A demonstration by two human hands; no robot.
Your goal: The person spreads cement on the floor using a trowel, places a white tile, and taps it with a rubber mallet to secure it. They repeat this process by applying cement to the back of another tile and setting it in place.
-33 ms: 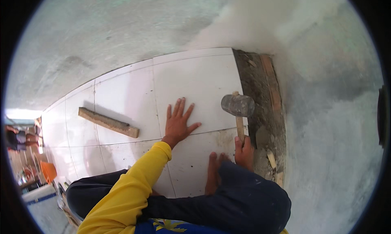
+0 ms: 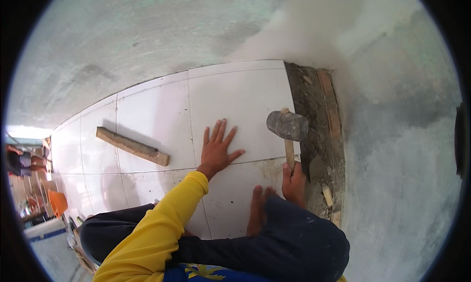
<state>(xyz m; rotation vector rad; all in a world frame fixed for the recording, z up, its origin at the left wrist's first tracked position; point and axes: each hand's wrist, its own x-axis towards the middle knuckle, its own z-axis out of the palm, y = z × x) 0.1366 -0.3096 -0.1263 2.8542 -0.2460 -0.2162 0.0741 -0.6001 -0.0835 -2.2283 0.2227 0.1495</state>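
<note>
In the head view, the left hand (image 2: 216, 152) lies palm down on the near left part of a large white tile (image 2: 245, 95), fingers spread wide. The right hand (image 2: 294, 186), just beyond the tile's near right corner, is closed around the handle of a mallet (image 2: 288, 125). The mallet's dark head is over the tile's right edge; whether they touch, I cannot tell. A wooden bar (image 2: 132, 146) lies left of the tile, rough soil (image 2: 309, 103) right of it.
</note>
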